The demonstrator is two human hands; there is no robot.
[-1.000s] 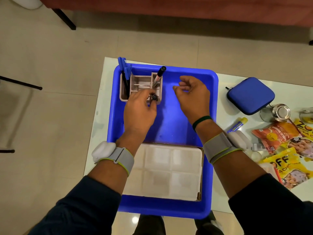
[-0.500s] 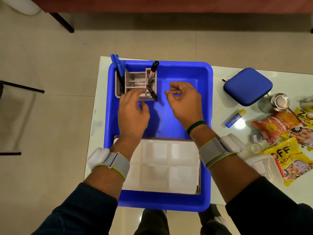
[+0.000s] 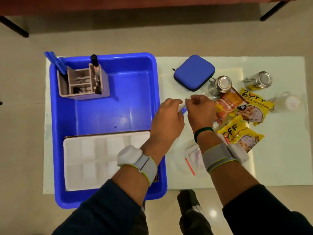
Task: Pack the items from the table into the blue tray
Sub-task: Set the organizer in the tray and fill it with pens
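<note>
The blue tray fills the table's left side. It holds a grey pen holder with markers at its far left corner and a white foam insert at its near end. My left hand and my right hand meet over the table just right of the tray. A small blue glue stick shows between them, with curled fingers of both hands on it. Most of the stick is hidden.
A blue zip case lies beyond my hands. Two steel jars, an orange packet, two yellow packets and a clear container lie to the right. A clear pouch lies under my right wrist.
Both hands left the pen holder in the tray and moved right onto the table, closing around the glue stick. The camera view swung right as well.
</note>
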